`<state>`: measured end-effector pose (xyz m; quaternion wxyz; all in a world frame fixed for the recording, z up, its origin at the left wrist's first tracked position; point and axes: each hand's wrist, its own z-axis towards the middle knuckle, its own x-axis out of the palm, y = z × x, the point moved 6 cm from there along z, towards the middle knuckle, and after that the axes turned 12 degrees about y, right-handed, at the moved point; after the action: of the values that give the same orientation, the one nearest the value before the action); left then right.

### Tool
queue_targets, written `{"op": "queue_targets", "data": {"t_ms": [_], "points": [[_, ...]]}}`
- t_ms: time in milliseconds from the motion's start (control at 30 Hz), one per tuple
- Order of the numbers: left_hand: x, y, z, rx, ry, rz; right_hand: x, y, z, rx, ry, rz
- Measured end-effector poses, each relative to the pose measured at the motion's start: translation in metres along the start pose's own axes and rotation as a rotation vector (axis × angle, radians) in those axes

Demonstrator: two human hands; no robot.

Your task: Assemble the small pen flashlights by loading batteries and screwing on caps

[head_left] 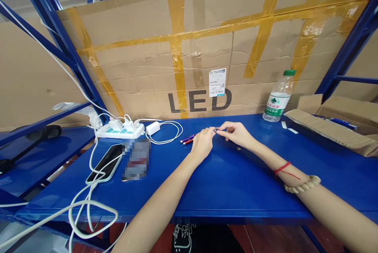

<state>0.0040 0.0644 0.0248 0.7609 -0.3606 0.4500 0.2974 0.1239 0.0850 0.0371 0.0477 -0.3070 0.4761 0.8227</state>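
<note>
My left hand (203, 143) rests above the blue shelf top, its fingers closed together and pointing away from me. Facing it, my right hand (236, 133) pinches with thumb and forefinger. Between the two sets of fingertips is a small dark, shiny piece (216, 130), too small and covered to name. Two slim metallic pen-shaped sticks, one purple (186, 139) and one red (188, 142), lie just left of my left hand, which partly hides them. A tiny brass-coloured ring (238, 148) lies on the shelf below my right wrist.
Left stand a white power strip (136, 131), a charger (152, 127) with looped cable, and a phone (113, 162) beside a blurred flat object (138, 160). Right are a water bottle (277, 97) and an open carton (330, 127) with blue pens. Large cardboard (141, 75) closes the back.
</note>
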Motion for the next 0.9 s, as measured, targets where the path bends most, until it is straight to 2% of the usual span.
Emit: {"op": "queue_targets", "data": {"t_ms": [233, 367, 500, 667, 767, 900], "points": [[0.0, -0.004, -0.001, 0.074, 0.022, -0.075, -0.006, 0.005, -0.001, -0.007, -0.02, 0.057], [-0.001, -0.006, -0.003, 0.1, 0.066, -0.109, -0.004, 0.001, 0.001, -0.026, 0.031, 0.148], [0.0, -0.006, -0.006, 0.057, 0.148, -0.148, -0.002, -0.005, 0.001, -0.021, 0.088, 0.205], [0.0, -0.009, -0.009, 0.063, 0.198, -0.119, -0.001, -0.009, -0.001, -0.015, 0.145, 0.229], [-0.001, -0.013, -0.011, 0.083, 0.197, -0.077, 0.0, -0.008, -0.001, -0.018, 0.157, 0.227], [-0.006, -0.017, -0.012, 0.12, 0.14, 0.0, 0.002, -0.004, -0.003, -0.03, 0.154, 0.238]]}}
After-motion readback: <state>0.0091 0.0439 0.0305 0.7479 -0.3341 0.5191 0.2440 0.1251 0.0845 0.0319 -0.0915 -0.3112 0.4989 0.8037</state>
